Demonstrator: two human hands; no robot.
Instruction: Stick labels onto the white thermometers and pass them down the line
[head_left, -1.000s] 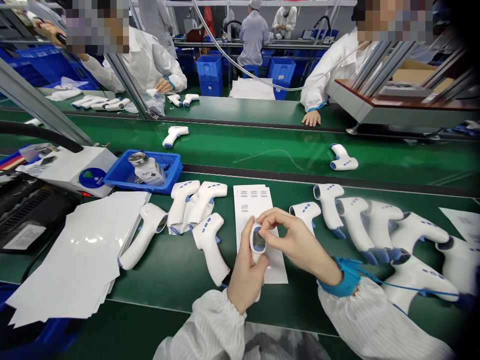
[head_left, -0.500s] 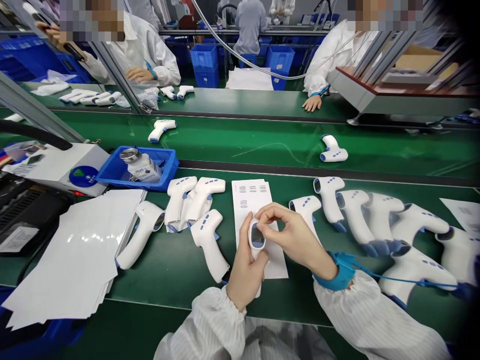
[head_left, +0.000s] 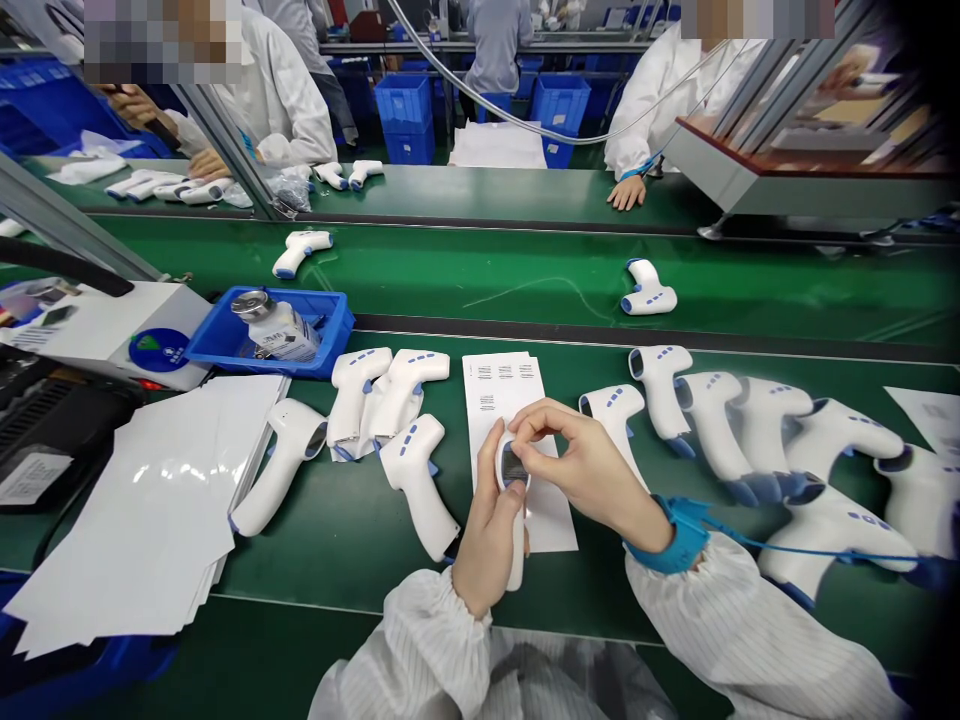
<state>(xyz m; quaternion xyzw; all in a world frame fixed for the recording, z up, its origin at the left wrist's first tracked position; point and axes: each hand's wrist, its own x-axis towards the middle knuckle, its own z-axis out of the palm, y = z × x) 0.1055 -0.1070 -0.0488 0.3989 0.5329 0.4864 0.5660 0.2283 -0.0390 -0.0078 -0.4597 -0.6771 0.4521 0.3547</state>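
My left hand (head_left: 487, 530) is closed around a white infrared thermometer (head_left: 517, 560), its dark screen (head_left: 513, 464) facing up and its handle pointing toward me. The left thumb presses at the screen's lower edge. My right hand (head_left: 574, 455), with a blue wrist strap (head_left: 679, 535), has thumb and fingertips pinched together at the upper right edge of the screen. Whatever lies in that pinch is too small to make out. Beneath the hands is a white label sheet (head_left: 480, 378) with small printed blocks. One more thermometer (head_left: 611, 405) lies just beyond the right hand.
Several thermometers (head_left: 420, 480) lie left of the sheet, with more (head_left: 712, 410) at the right. A blue tray (head_left: 341, 325) holds a bottle (head_left: 281, 330); papers (head_left: 172, 480) are stacked at left. Two thermometers (head_left: 651, 290) rest on the green belt (head_left: 450, 270). Co-workers sit across it.
My left thumb has moved up onto the lower edge of the screen. The belt's thermometers have shifted left. Across the belt, the left co-worker's hand has moved left to the thermometers there.
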